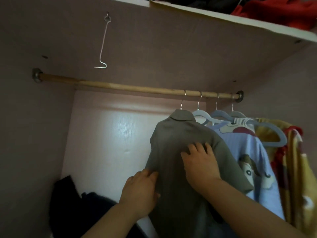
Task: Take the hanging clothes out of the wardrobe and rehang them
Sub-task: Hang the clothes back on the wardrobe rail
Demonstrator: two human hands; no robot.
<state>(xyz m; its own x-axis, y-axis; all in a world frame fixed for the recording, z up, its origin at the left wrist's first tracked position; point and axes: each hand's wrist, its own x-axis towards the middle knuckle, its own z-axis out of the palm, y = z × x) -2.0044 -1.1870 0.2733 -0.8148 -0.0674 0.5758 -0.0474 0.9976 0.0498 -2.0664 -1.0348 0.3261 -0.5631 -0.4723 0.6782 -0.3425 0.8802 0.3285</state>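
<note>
Inside the wardrobe, the grey shirt hangs on the wooden rail; your left hand pinches its edge, your right hand lies flat, so smooth downward gently.

No legible text or labels anywhere (cartoon print only)

I see a plain olive-grey collared shirt beside a light blue T-shirt printed with a brown-and-white cartoon dog. Pale blue hangers hang on a tan wooden rod. A yellow-and-red patterned blanket hangs rightmost.
</note>
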